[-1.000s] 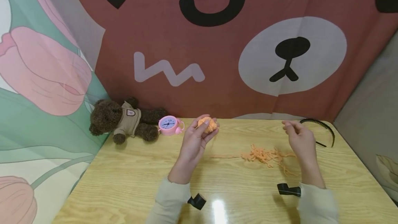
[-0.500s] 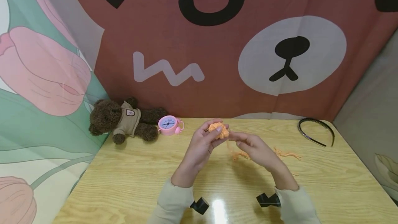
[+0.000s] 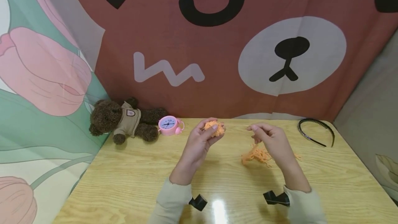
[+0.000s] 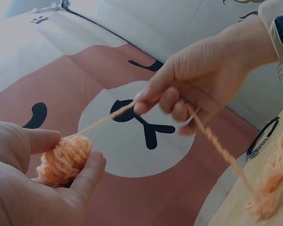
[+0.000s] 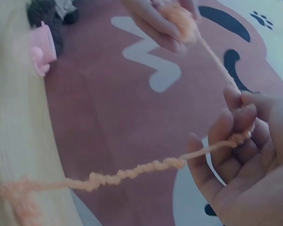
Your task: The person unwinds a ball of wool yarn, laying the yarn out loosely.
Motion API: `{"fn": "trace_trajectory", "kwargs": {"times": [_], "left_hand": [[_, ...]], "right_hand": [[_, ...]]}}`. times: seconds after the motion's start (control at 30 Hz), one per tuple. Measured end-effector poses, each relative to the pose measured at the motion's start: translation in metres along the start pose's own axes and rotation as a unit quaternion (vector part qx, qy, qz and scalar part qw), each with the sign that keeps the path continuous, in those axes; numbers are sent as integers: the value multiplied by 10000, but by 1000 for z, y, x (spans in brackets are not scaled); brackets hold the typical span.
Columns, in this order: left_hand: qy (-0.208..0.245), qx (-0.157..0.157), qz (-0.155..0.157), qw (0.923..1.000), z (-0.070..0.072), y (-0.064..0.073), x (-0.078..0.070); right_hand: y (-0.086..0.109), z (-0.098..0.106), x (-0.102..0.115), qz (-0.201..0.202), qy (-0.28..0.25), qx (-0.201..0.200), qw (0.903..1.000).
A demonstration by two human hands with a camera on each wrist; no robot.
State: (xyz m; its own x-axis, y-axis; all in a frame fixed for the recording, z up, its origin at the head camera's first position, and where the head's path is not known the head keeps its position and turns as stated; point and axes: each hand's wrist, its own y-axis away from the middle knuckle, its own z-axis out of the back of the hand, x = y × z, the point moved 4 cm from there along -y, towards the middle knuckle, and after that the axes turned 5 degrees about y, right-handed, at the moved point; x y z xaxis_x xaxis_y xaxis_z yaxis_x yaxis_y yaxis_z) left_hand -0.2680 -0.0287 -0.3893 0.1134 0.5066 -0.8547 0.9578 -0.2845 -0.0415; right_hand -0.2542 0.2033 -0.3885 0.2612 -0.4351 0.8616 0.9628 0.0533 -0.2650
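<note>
My left hand grips a small ball of orange yarn between thumb and fingers, above the table. A yarn strand runs taut from the ball to my right hand, which pinches it between thumb and forefinger. Past that pinch the strand threads through the curled fingers of the right hand, as the right wrist view shows. It then hangs as a crinkled length down to a loose orange yarn heap on the table, partly hidden behind the right hand in the head view.
A brown teddy bear lies at the back left of the wooden table. Beside its feet stands a pink alarm clock. A black headband lies at the back right. Printed cloth hangs behind the table.
My right hand came in from the right to the yarn ball, then drew back rightward partway. The left hand shifted slightly right and back a little, keeping its grip on the ball.
</note>
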Motion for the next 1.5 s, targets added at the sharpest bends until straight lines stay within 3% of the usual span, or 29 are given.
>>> {"fn": "trace_trajectory", "kwargs": {"times": [0.17, 0.3, 0.7, 0.83, 0.93, 1.07, 1.23, 1.5], "left_hand": [[149, -76, -49, 9998, 3, -2, -1], [295, -166, -94, 9994, 5, -3, -1], [737, -788, -502, 9929, 15, -4, -8], [798, -843, -570, 9916, 18, -4, -10], [922, -964, -758, 9882, 19, -5, -12], [1113, -1238, -1045, 9805, 22, -5, -15], [1350, -1533, -1207, 9714, 25, -6, -16], [1594, -1723, -1197, 9647, 28, -8, -17]], "right_hand": [[1, 22, -3, -193, -126, -668, 9975], [2, 31, -3, -110, -283, -974, 9948], [2, 39, -9, -231, -348, -1115, 9929], [2, 48, -16, -518, -1121, -1589, 9795], [2, 54, -22, -726, -1874, -2109, 9566], [2, 60, -26, -896, -2320, -2547, 9345], [2, 61, -27, -937, -2483, -2639, 9273], [2, 60, -26, -848, -2505, -2540, 9303]]}}
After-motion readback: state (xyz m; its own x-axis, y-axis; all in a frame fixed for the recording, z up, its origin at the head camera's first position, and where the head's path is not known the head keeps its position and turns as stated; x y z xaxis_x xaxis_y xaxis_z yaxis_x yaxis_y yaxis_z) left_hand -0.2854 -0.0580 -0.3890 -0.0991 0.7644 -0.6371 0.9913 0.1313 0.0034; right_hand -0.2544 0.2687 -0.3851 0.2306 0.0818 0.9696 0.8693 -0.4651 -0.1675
